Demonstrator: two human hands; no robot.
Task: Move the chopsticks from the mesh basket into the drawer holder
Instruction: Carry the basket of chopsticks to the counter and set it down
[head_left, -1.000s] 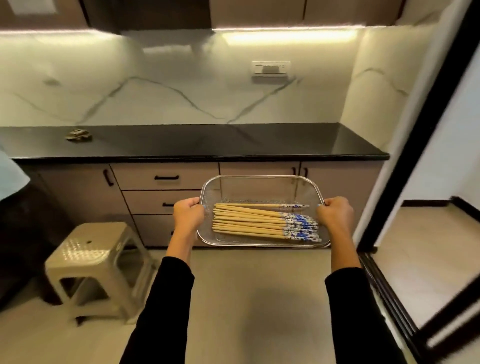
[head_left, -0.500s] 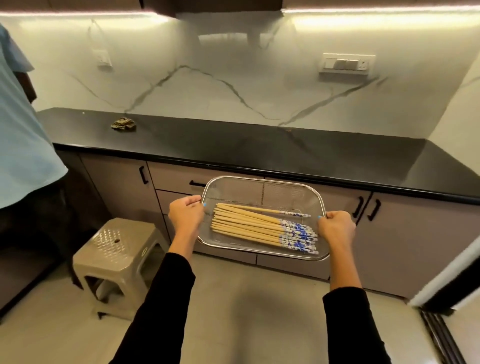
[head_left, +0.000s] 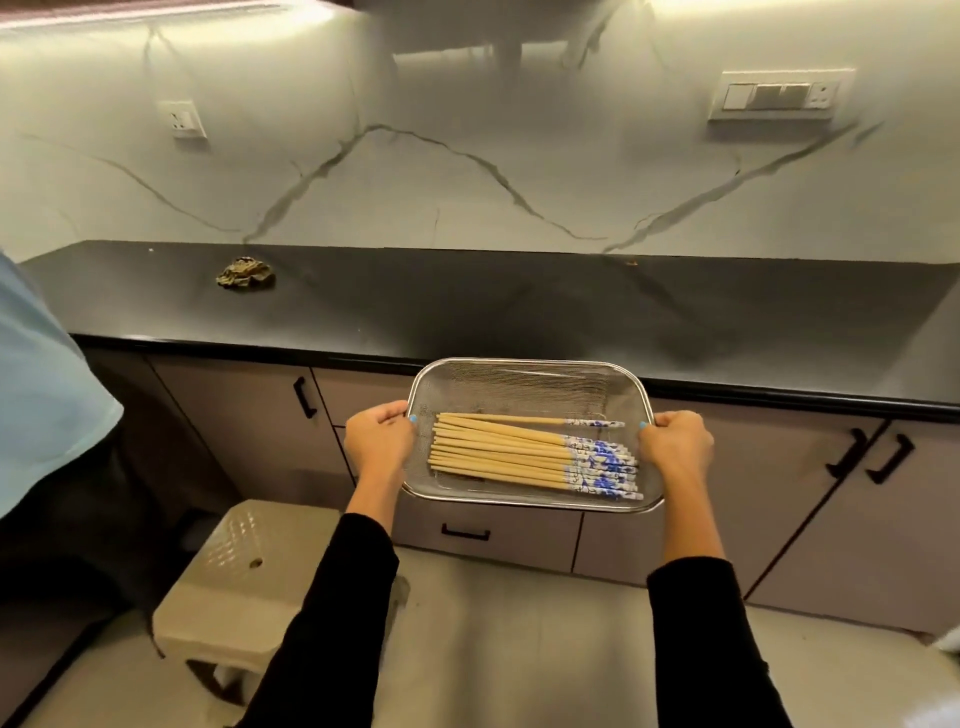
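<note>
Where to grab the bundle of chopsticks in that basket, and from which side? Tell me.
Judging by their pose, take the chopsticks around the bare wooden middle, coming down from above. They lie flat and roughly parallel in the mesh basket, patterned ends toward the right hand, so a pinch across the bundle gathers most. The basket walls block a side approach. Both hands, the left hand included, currently hold the rim.

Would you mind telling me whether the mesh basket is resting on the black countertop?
No, the mesh basket is held in the air by the left hand and right hand, in front of the countertop.
</note>
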